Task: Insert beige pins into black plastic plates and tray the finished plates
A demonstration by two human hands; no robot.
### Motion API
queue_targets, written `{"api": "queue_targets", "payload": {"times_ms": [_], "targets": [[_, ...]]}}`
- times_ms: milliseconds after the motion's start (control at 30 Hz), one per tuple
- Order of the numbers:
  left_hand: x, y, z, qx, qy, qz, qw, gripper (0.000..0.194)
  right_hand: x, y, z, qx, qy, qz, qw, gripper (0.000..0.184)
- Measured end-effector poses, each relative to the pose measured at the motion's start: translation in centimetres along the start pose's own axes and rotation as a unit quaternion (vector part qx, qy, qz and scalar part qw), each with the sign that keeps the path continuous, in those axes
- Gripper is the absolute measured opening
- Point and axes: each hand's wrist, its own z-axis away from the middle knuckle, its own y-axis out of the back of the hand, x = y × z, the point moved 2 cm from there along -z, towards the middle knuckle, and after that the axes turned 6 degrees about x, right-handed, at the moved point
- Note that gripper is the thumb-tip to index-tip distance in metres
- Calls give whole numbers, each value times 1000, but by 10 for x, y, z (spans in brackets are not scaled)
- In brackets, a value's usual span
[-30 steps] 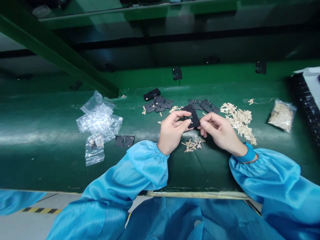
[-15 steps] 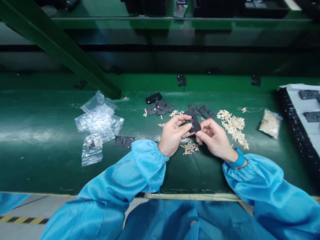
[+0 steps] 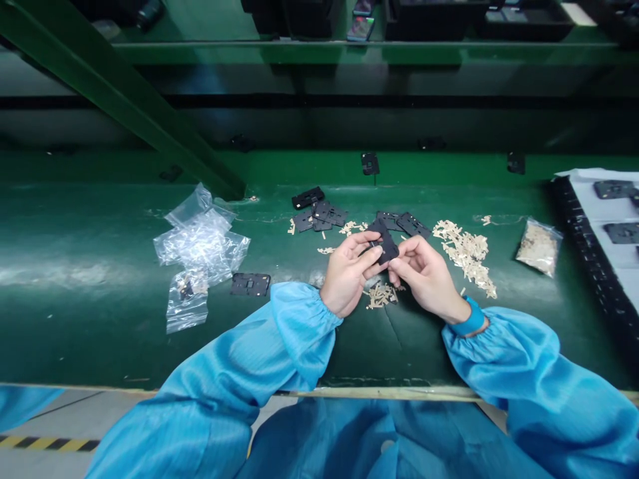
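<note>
Both my hands are held together above the green belt, pinching a small black perforated plate point(image 3: 385, 247) between them. My left hand point(image 3: 348, 278) grips its lower left side, and my right hand point(image 3: 424, 276) holds its right edge. Just below my hands lies a small heap of beige strips point(image 3: 380, 295). A larger scatter of the same strips point(image 3: 464, 256) spreads to the right. Several similar black plates point(image 3: 324, 214) lie just beyond my fingers. A blue wrist strap point(image 3: 468, 317) circles my right wrist.
Crumpled clear plastic bags point(image 3: 200, 243) and a small bag holding parts point(image 3: 187, 303) lie left, beside a single black plate point(image 3: 250, 284). A bag of beige strips point(image 3: 539, 248) lies right, near a white-lined tray point(image 3: 599, 226) holding black plates. A green steel beam point(image 3: 120, 100) crosses overhead.
My head view has levelled and shifted, bringing the tray at right further into view. My hands have drawn closer together, and the black plate sits slightly lower and more tilted between them.
</note>
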Motion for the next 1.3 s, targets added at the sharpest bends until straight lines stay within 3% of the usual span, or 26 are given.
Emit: {"api": "queue_targets", "payload": {"times_ms": [200, 367, 467, 567, 633, 733, 867, 1000, 1167, 1300], "targets": [[0, 5, -6, 3, -36, -50, 998, 34, -2, 5, -4, -6, -36, 14, 999, 38], [0, 6, -10, -36, -52, -132, 989, 29, -7, 15, -14, -9, -81, 58, 995, 36], [0, 5, -11, -54, -66, -135, 987, 29, -20, 37, -38, 55, -83, 69, 993, 37], [-1, 5, -10, -68, -78, -135, 985, 29, -38, 79, -71, 175, -65, 73, 980, 38], [-3, 5, -10, -69, -85, -137, 984, 27, -45, 107, -88, 257, -47, 148, 954, 38], [-5, 5, -11, -67, -88, -137, 984, 23, -43, 135, -99, 295, -40, 228, 927, 38], [-6, 4, -12, -65, -79, -141, 985, 20, -40, 151, -107, 308, -5, 356, 882, 28], [-4, 5, -12, -61, -81, -144, 984, 19, -49, 165, -141, 319, 24, 506, 801, 14], [-6, 7, -12, -72, -86, -160, 981, 20, -52, 163, -180, 279, 30, 603, 746, 24], [-8, 8, -13, -71, -80, -179, 978, 20, -44, 120, -194, 185, 54, 635, 748, 21]]}}
